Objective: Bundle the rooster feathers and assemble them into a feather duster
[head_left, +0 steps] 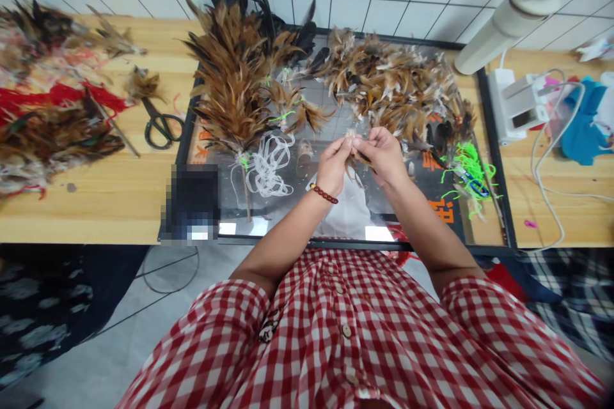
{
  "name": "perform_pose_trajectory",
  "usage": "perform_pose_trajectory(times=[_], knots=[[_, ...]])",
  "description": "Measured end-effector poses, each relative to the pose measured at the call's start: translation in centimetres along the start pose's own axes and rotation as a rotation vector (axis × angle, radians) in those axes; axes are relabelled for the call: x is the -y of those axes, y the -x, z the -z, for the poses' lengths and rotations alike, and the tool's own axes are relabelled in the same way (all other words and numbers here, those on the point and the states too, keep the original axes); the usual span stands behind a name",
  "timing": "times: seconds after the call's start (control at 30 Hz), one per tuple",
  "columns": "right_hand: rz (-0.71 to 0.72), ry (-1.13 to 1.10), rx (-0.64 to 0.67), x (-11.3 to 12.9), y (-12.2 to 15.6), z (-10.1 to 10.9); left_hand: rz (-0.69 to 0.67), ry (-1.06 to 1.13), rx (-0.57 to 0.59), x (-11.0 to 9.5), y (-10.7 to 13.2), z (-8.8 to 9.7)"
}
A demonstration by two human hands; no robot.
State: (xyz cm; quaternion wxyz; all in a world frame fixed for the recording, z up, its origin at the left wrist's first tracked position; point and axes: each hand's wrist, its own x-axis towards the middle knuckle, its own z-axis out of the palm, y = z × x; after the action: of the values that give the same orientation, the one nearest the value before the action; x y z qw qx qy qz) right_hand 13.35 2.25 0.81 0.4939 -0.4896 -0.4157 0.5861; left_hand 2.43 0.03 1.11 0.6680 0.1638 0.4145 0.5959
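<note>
My left hand (334, 163) and my right hand (382, 154) meet over the glass-topped board, fingertips pinched together on a brown feather (363, 158) with a pale fluffy base. Just beyond them spreads a big pile of loose brown feathers (393, 80). To the left lies a large feather bunch (233, 73) on a stick, its tip feathers black, with small bundles (288, 102) tied in green beside it. A tangle of white string (271, 166) rests below those. How many feathers are between my fingers I cannot make out.
Black-handled scissors (163, 128) and more feathers (57, 147) with red string lie on the left. Green strings (467, 166) sit at the board's right edge. Behind them stand a pale bottle (508, 25) and a white charger (522, 102) with a cable.
</note>
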Motion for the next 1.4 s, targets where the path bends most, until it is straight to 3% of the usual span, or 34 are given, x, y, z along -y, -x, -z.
perform_pose_trajectory(times=[0.17, 0.27, 0.37, 0.47, 0.57, 0.67, 0.8, 0.87, 0.93, 1.03, 1.13, 1.27, 1.33, 1.4], knots=[[0.007, 0.052, 0.096, -0.2, 1.0, -0.4, 0.002, 0.058, -0.032, -0.2, 0.0, 0.0], [0.039, 0.2, 0.221, 0.1, 1.4, 0.9, -0.023, 0.111, -0.063, -1.2, 0.0, 0.0], [0.069, 0.632, 0.339, 1.5, 0.7, 3.5, -0.022, 0.191, -0.135, -2.3, -0.2, 0.1], [0.247, 1.124, 0.227, 3.1, -1.3, 5.2, 0.003, 0.238, -0.174, -2.8, -0.1, 0.0], [0.433, 1.373, 0.123, 3.3, -4.4, 4.5, 0.042, 0.253, -0.137, -2.4, 0.1, -0.3], [0.543, 1.419, 0.143, 2.1, -7.6, 2.8, 0.038, 0.256, -0.115, -2.1, 0.3, -0.7], [0.619, 1.197, 0.109, 1.4, -9.8, 2.8, 0.012, 0.245, -0.117, -2.2, 0.2, -0.6], [0.621, 1.014, 0.08, 2.2, -9.2, 4.4, -0.008, 0.258, -0.151, -2.5, 0.1, -0.4], [0.557, 0.897, 0.131, 3.6, -7.5, 6.4, -0.038, 0.27, -0.198, -2.8, 0.0, -0.1], [0.502, 0.99, 0.239, 5.2, -3.6, 8.4, -0.085, 0.264, -0.223, -3.1, 0.1, 0.1], [0.637, 1.124, 0.359, 5.2, 0.1, 8.0, -0.106, 0.239, -0.218, -3.3, 0.3, 0.1], [0.738, 1.223, 0.783, 3.3, 2.7, 6.4, -0.086, 0.204, -0.203, -3.2, 0.4, -0.1], [0.721, 1.259, 0.827, 2.4, 3.1, 6.0, -0.07, 0.184, -0.185, -3.0, 0.4, -0.1], [0.664, 1.167, 0.767, 2.0, 3.3, 5.7, -0.05, 0.157, -0.155, -2.8, 0.4, -0.1]])
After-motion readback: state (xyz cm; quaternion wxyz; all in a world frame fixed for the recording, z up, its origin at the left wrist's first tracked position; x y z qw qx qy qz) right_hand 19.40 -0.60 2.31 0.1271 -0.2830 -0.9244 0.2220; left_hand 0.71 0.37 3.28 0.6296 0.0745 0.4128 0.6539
